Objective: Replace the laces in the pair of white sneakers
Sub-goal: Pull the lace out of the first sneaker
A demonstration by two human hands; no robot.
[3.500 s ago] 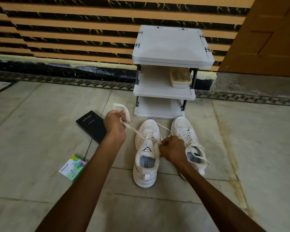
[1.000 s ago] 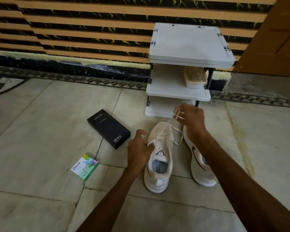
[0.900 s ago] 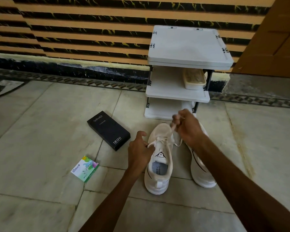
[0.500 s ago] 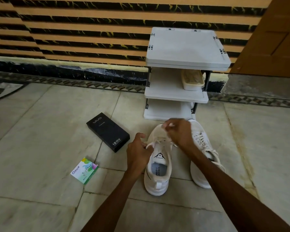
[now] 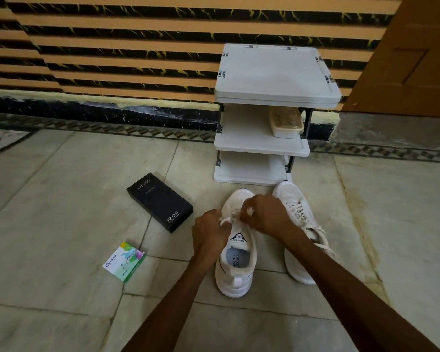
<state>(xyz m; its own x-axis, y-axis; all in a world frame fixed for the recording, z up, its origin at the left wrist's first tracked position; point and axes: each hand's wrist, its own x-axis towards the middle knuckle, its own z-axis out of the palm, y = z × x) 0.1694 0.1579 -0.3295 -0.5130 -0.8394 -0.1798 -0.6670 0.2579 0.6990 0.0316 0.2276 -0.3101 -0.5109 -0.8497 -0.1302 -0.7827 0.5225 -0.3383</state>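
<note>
Rack point(image 5: 274, 72) stands just beyond sneakers point(image 5: 235, 273); black box point(image 5: 160, 201) lies left.

We see a matt white plastic shelf rack point(image 5: 274, 72), polished stone floor point(image 5: 61, 199), cloth-like sneakers point(image 5: 235, 270), and a matt black box point(image 5: 160, 201).

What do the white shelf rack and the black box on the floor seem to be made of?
White shelf rack: probably moulded plastic, matte, judging by raised rims and clip joints. Black box: likely cardboard, matte, with sharp edges and printed lettering.
</note>
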